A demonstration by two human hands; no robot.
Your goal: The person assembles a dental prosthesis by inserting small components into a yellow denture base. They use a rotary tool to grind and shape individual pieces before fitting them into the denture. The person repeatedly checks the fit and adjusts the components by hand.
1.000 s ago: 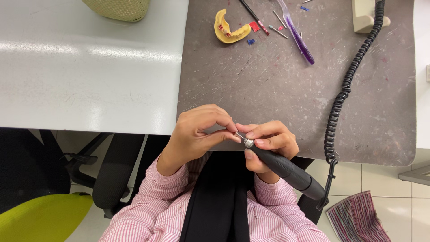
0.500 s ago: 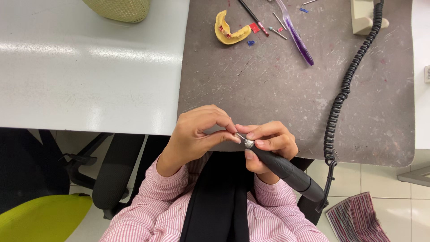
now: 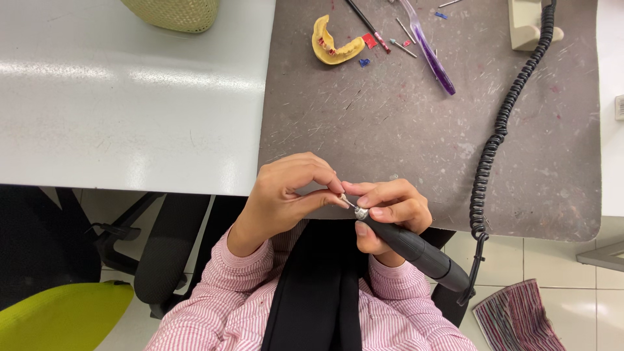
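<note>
The right hand [image 3: 390, 208] is gripping the handpiece [image 3: 416, 250]; the left hand [image 3: 289, 195] is pinching its bur [image 3: 348, 202]. Accidental start-up risks finger injury.

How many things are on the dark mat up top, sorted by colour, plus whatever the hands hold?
Yellow: 1, dental cast
Purple: 1, brush handle
Blue: 2, small bits
Red: 1, small square
Black: 2, coiled cord and handpiece, held in right hand
Total: 7
Left hand fingers pinch something too small to tell.

White desk [image 3: 130, 97], grey mat [image 3: 403, 130], tiled floor [image 3: 585, 260], green chair [image 3: 58, 315].
</note>
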